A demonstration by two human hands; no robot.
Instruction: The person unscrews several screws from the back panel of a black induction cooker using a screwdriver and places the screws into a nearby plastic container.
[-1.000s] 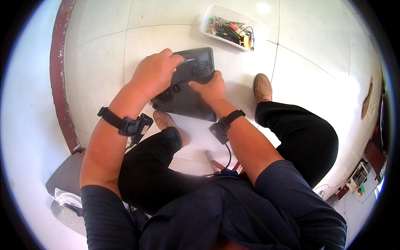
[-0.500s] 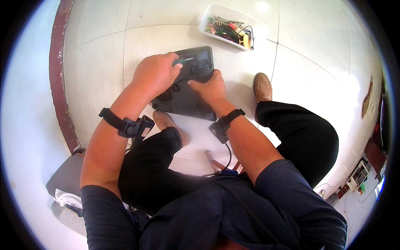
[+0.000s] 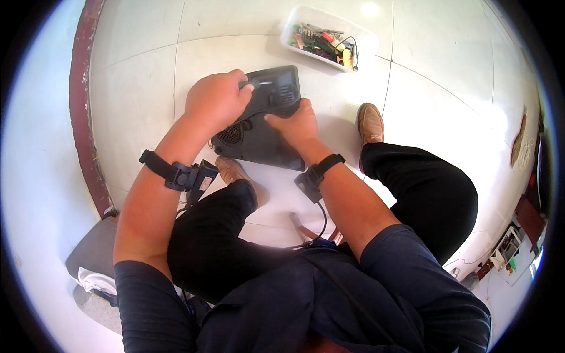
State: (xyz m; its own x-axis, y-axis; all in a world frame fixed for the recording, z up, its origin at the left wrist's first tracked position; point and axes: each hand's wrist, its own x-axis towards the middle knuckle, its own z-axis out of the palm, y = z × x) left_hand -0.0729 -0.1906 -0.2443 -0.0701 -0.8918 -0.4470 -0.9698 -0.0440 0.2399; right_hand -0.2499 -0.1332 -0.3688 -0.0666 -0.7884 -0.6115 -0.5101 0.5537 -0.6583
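A flat black appliance (image 3: 268, 144), with a round vent grille and a slotted vent in its casing, rests tilted on the floor between my feet. My left hand (image 3: 216, 101) is closed round a screwdriver (image 3: 251, 85) with a dark handle. Its thin metal shaft points right, across the upper part of the casing; I cannot tell whether the tip sits in a screw. On the right edge my right hand (image 3: 299, 125) grips the appliance, its thumb lying over the casing. The fingers behind that edge are hidden.
Beyond the appliance stands a white plastic bin (image 3: 294, 52) full of mixed tools. My brown shoes (image 3: 371, 123) are on the tiled floor either side. A dark red strip (image 3: 82, 117) edges the wall at left. A grey stool (image 3: 94, 250) stands at lower left.
My left hand has turned slightly with the screwdriver, whose handle now lies a little further left and more level. My right hand and the appliance have shifted very slightly left.
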